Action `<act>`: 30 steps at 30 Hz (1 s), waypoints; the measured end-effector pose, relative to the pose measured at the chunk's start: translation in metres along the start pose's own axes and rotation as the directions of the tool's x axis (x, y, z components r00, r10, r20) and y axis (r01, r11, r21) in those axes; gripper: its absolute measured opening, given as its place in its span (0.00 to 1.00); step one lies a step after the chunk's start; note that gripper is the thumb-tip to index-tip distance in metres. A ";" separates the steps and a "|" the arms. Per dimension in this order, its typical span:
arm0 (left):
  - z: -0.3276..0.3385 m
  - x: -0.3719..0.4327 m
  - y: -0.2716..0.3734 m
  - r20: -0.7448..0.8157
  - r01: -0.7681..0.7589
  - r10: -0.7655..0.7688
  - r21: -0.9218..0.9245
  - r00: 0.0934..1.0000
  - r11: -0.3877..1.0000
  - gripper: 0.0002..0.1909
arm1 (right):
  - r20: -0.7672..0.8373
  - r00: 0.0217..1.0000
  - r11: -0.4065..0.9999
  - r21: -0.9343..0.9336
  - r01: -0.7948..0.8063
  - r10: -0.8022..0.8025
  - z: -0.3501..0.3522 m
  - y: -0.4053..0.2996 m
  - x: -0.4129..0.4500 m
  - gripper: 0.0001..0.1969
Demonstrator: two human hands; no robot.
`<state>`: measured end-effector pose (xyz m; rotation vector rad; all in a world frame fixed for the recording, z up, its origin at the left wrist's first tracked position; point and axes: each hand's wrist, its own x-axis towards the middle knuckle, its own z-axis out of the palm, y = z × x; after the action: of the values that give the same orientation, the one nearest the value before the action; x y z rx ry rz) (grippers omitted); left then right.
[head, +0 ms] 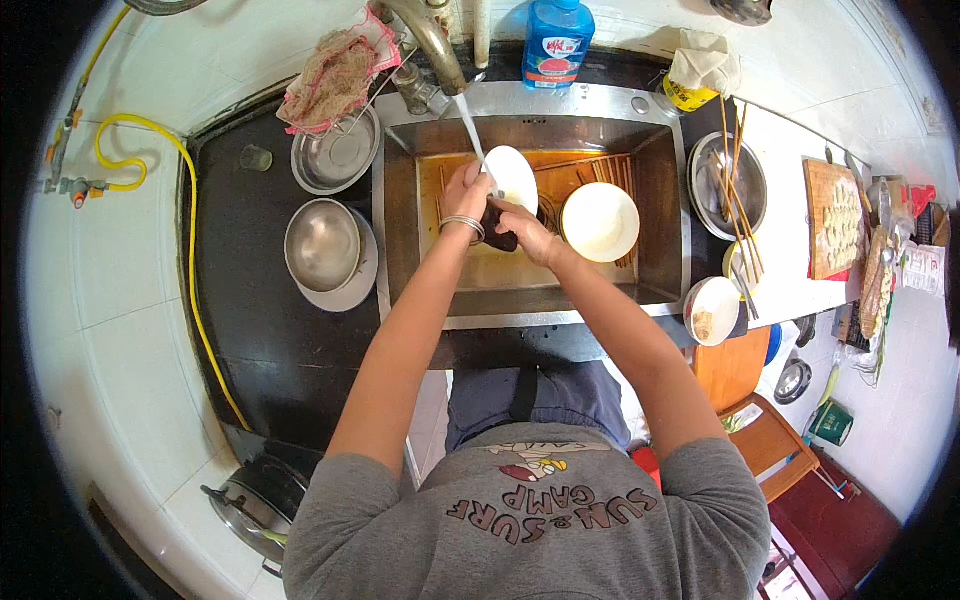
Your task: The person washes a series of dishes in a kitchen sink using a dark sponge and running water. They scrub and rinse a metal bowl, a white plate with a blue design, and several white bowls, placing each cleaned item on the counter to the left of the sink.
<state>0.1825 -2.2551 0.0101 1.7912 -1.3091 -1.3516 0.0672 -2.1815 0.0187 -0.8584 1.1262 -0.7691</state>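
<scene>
Over the steel sink (660,210), my left hand (466,196) is at the lower left edge of a tilted white dish (513,176) and appears to grip it. My right hand (527,231) holds a dark cloth or pad (499,231) against the dish's lower side; part of it is hidden behind the hands. Water runs from the metal faucet (433,49) down by my left hand. A white bowl (600,223) sits in the sink to the right. Wooden chopsticks (616,171) lie behind it, in shallow brownish water.
Metal bowls (322,245) and a metal basin (335,161) stand left of the sink. On the right are a metal bowl with chopsticks (739,195) and a white bowl with a food scrap (711,311). A blue detergent bottle (559,45) stands behind the sink.
</scene>
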 end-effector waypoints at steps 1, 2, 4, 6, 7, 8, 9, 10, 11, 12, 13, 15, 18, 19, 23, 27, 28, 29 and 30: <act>-0.001 0.000 0.002 0.074 0.052 -0.047 -0.059 0.996 0.997 0.19 | 0.008 1.000 0.996 0.088 0.017 -0.017 0.002 -0.001 -0.003 0.25; -0.005 0.001 0.002 0.149 0.108 -0.090 -0.114 0.985 0.988 0.18 | 0.022 0.999 0.979 -0.200 0.034 -0.030 0.001 -0.003 -0.008 0.23; -0.019 0.010 0.001 0.367 0.359 -0.279 -0.169 0.887 0.918 0.22 | 0.153 0.961 0.780 -0.562 0.275 -0.229 -0.004 0.002 -0.015 0.20; -0.031 0.018 0.021 0.583 0.544 -0.450 0.016 0.677 0.839 0.28 | 0.273 0.833 0.457 -0.732 0.505 -0.482 -0.017 0.021 -0.023 0.16; -0.044 0.013 0.042 0.627 0.533 -0.508 0.169 0.591 0.829 0.31 | 0.317 0.800 0.315 -0.796 0.517 -0.510 -0.018 0.022 -0.026 0.16; -0.045 0.020 0.039 0.644 0.510 -0.528 0.239 0.553 0.827 0.35 | 0.366 0.765 0.166 -0.840 0.516 -0.530 -0.018 0.022 -0.028 0.15; -0.047 0.015 0.044 0.642 0.465 -0.455 0.169 0.617 0.869 0.37 | 0.416 0.728 0.011 -0.865 0.502 -0.544 -0.018 0.020 -0.029 0.15; -0.045 0.007 0.052 0.637 0.412 -0.380 0.105 0.671 0.905 0.39 | 0.428 0.697 -0.024 -0.860 0.509 -0.576 -0.017 0.021 -0.026 0.15; -0.041 -0.002 0.056 0.626 0.354 -0.301 0.041 0.720 0.934 0.40 | 0.335 0.734 0.076 -0.882 0.464 -0.591 -0.015 0.022 -0.024 0.15; -0.032 -0.013 0.044 0.439 0.257 -0.179 -0.127 0.881 0.958 0.47 | 0.246 0.764 0.176 -0.889 0.424 -0.596 -0.007 0.016 -0.023 0.14; -0.024 -0.016 0.030 0.327 0.191 -0.141 -0.125 0.934 0.974 0.49 | 0.157 0.792 0.275 -0.883 0.380 -0.590 0.002 0.012 -0.021 0.14; -0.003 -0.015 -0.041 -0.059 -0.286 0.297 0.146 0.953 0.947 0.49 | -0.031 0.808 0.475 -0.822 0.314 -0.588 0.024 0.008 -0.010 0.14; -0.012 -0.032 0.003 -0.014 -0.150 0.151 0.017 0.988 0.988 0.39 | -0.158 0.811 0.673 -0.658 0.339 -0.563 0.027 0.012 -0.011 0.15; -0.021 -0.027 0.008 0.027 -0.116 0.115 0.026 0.993 0.993 0.36 | -0.027 0.904 0.771 -0.535 0.347 -0.426 0.016 0.013 -0.010 0.16; -0.043 0.001 0.001 0.346 -0.021 0.020 -0.001 0.938 1.000 0.24 | 0.457 0.807 0.423 -0.691 0.587 -0.373 -0.031 0.020 -0.010 0.22; -0.042 -0.008 0.033 0.556 -0.014 -0.151 0.281 0.817 0.960 0.19 | 0.666 0.670 -0.448 -0.734 0.511 -0.327 -0.059 -0.008 0.002 0.13; -0.041 -0.007 0.033 0.535 0.041 -0.185 0.270 0.824 0.962 0.18 | 0.673 0.648 -0.492 -0.724 0.483 -0.355 -0.060 -0.019 0.005 0.10; -0.038 -0.001 0.026 0.526 -0.016 -0.155 0.307 0.837 0.952 0.18 | 0.620 0.668 -0.461 -0.774 0.434 -0.412 -0.062 -0.026 0.006 0.10; -0.035 0.003 0.021 0.516 -0.068 -0.129 0.345 0.847 0.936 0.19 | 0.562 0.684 -0.421 -0.820 0.387 -0.466 -0.062 -0.032 0.005 0.10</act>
<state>0.2066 -2.2709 0.0390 1.7172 -1.9276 -1.8138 0.0063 -2.2125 0.0320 -2.9890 1.2870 -0.3107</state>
